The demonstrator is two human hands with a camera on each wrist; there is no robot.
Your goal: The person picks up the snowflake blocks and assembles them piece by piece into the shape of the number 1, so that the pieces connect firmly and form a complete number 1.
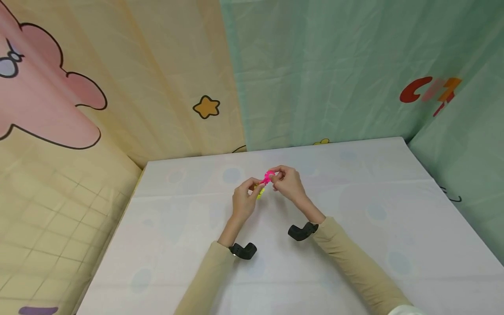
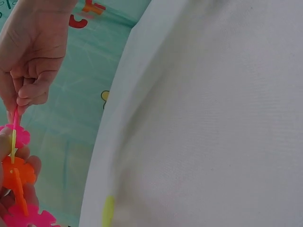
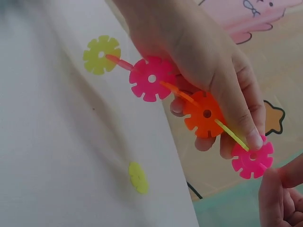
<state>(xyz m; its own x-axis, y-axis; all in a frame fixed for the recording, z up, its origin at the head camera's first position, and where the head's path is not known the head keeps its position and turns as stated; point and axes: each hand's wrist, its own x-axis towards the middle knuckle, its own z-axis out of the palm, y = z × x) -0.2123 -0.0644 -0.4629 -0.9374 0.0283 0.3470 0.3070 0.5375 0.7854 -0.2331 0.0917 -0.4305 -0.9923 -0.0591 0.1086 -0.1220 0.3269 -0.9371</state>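
My left hand (image 1: 244,202) pinches the far end of a chain of slotted plastic flower discs, joined edge to edge at angles. In the right wrist view the chain shows a yellow disc (image 3: 101,61), a pink disc (image 3: 140,87), an orange disc (image 3: 201,124), a thin edge-on yellow disc (image 3: 231,134) and an end pink disc (image 3: 245,166). At that end my right hand (image 1: 290,184) pinches another pink disc (image 1: 270,175) between thumb and fingers. It appears edge-on in the left wrist view, right at the chain's end. Fingers partly cover the join.
A loose yellow flower disc (image 3: 138,177) lies below the hands on the white-covered table (image 1: 354,262). Patterned curtains (image 1: 315,65) stand behind the table and along its sides. Black wrist cameras (image 1: 302,232) sit on both wrists.
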